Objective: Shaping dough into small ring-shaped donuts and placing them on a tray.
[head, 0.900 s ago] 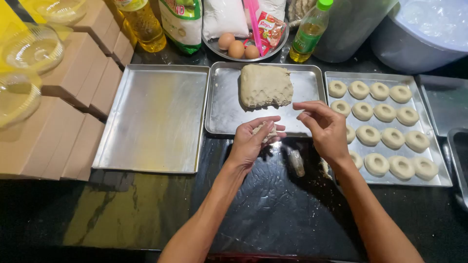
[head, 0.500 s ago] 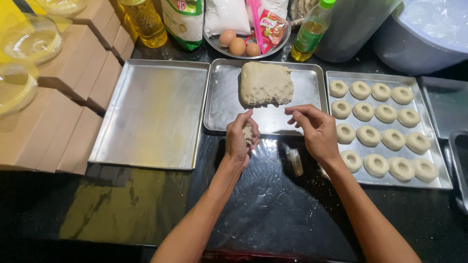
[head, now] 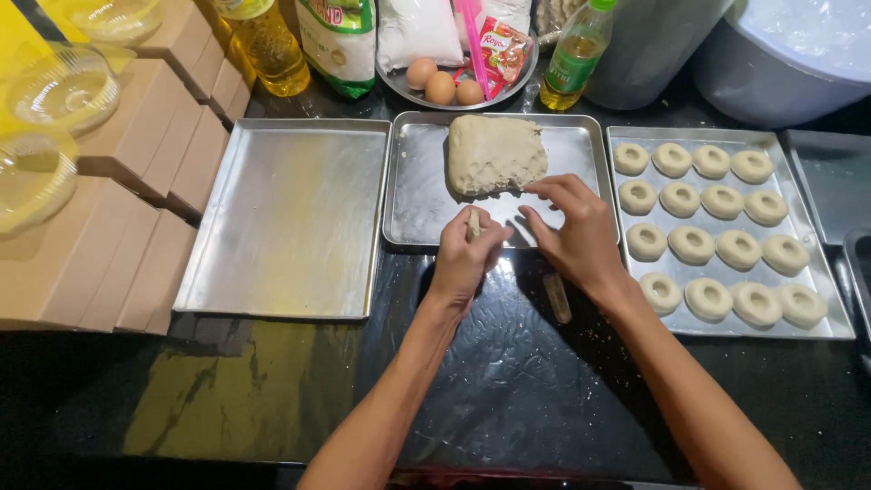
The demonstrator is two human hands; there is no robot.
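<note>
Soft dough is what we work with. Our left hand (head: 467,254) pinches a small dough piece (head: 473,222) at the middle tray's (head: 417,195) six o'clock edge. Our right hand (head: 576,231), fingers bent and holding nothing, touches the big dough lump (head: 494,154) at twelve o'clock. Squeezing too hard could squash the piece.

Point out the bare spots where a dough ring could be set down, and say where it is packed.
Free: the whole left tray, between the boxes and the middle tray; also the dark counter below the trays.
Crowded: the right tray, nearly filled with rings, and the middle tray, with the dough slab and both hands.
</note>
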